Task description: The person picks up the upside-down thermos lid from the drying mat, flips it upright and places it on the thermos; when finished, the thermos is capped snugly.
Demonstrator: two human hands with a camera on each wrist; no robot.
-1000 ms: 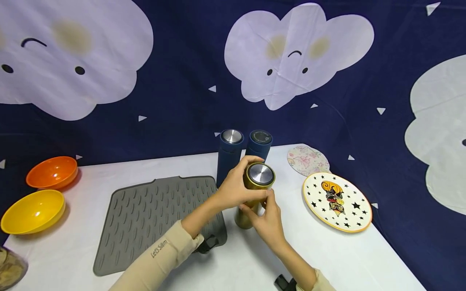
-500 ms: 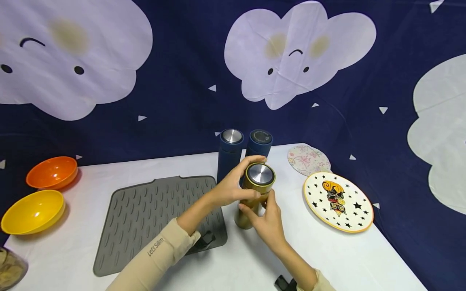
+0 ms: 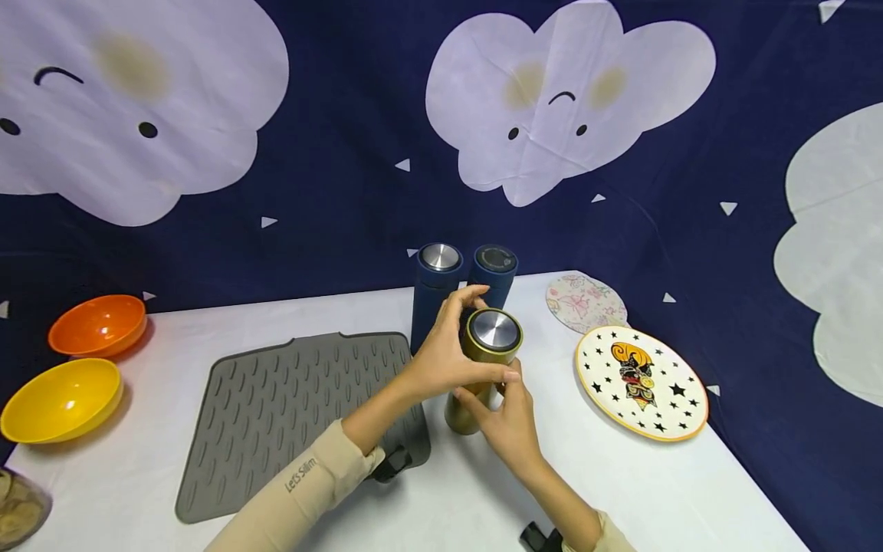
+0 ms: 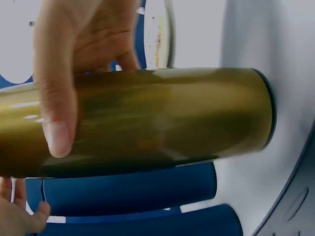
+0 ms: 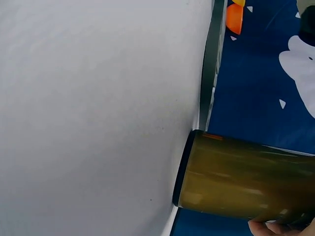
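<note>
A gold thermos with a steel-topped lid stands upright on the white table. My left hand curves round its upper end, thumb across the near side and fingers behind the lid. Lower down, my right hand grips the body. In the left wrist view the right thumb lies across the gold thermos. Just behind stand two navy thermoses, one with a shiny steel top and one with a dark top. The right wrist view catches the thermos base.
A grey ridged drying mat lies to the left. Beyond it are an orange bowl and a yellow bowl, with a jar at the near left corner. On the right are a star-patterned plate and a floral round mat.
My left hand turned round the thermos top and back; its thumb moved left, then right again, and its fingertips now sit slightly farther back. The right hand and the thermos stay in place.
</note>
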